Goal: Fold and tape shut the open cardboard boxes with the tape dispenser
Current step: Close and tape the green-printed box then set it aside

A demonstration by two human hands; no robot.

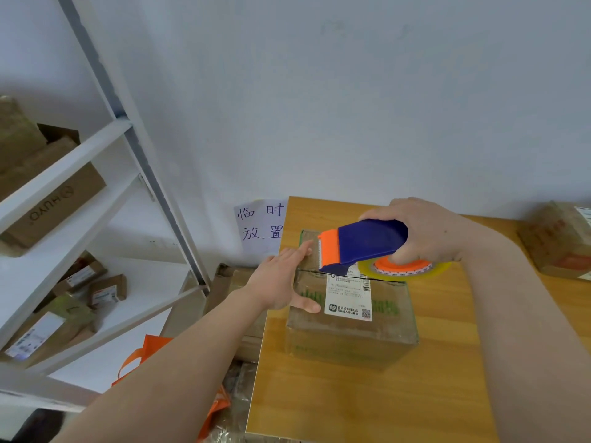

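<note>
**Dispenser poised at box seam**

A box [348, 327] stands with its flaps folded down near the left edge of a wooden tabletop [415, 398], a white label [348, 298] stuck across its top. The person's left hand [281, 282] lies flat on the left part of the top, fingers straight and spread, the index finger on the far flap and the thumb on the near one. The right hand [425, 233] is clamped on a blue-and-orange dispenser [361, 244], fingers curled round its body and into the core of the tape roll [406, 271]. The dispenser's orange blade end points left, just beside the left fingertips, over the seam between the flaps. Whether the blade touches the cardboard cannot be told.

A second box [559, 241] sits at the far right of the tabletop. To the left, a white rack [96, 187] holds more cartons. A handwritten sign [260, 223] hangs on the wall, and an orange bag [144, 356] lies on the floor.
</note>
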